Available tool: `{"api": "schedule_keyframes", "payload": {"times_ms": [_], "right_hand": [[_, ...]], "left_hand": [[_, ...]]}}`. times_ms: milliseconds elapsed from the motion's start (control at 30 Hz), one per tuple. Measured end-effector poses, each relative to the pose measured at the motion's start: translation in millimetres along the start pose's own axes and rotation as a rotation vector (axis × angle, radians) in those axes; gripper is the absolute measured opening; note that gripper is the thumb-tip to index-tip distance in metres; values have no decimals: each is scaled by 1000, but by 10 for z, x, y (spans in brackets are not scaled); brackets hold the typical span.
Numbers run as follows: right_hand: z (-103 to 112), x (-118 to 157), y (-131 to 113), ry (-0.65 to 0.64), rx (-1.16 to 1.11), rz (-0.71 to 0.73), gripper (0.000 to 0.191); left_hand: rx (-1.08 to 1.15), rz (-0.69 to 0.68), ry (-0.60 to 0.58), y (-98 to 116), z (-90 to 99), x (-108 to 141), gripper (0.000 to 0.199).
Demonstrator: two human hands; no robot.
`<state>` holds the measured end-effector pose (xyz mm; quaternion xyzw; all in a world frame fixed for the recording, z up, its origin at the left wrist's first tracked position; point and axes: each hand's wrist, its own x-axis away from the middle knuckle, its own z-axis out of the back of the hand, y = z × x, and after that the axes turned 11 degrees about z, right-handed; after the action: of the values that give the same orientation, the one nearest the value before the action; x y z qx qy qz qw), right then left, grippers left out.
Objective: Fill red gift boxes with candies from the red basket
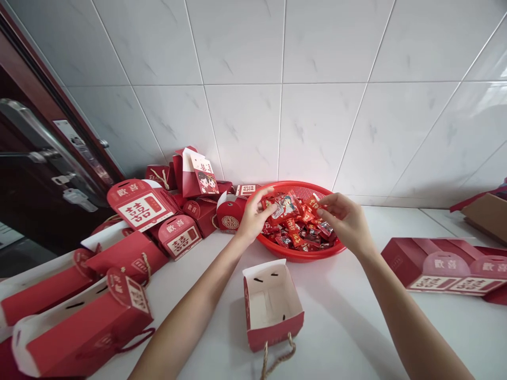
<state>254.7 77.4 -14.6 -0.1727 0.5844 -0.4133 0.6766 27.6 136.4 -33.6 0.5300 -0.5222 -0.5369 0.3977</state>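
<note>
Head view: left hand (252, 217) grips packet (287, 206); right hand (348, 224), cannot tell grip; box (138, 211) reads 歡喜, 囍.

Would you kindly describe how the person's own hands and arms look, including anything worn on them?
The left hand and right hand are ungloved, with no rings to be seen. The left forearm and right forearm are bare to the picture's edge: no sleeve, watch or bracelet shows.

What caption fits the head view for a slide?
Left hand and right hand among wrapped sweets in a red basket, open box in front.
</note>
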Motion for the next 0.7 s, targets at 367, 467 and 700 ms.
{"api": "schedule_keyframes", "payload": {"times_ms": [367,467,700], "right_hand": [[-351,153,0,-131,-41,104,12],[-379,171,-15,-115,24,180,14],[-360,166,-60,-75,63,133,17]], "left_hand": [[-278,-45,-191,46,-10,63,26],[-227,-20,-218,78,-19,77,22],[80,21,56,47,-76,41,29]]}}
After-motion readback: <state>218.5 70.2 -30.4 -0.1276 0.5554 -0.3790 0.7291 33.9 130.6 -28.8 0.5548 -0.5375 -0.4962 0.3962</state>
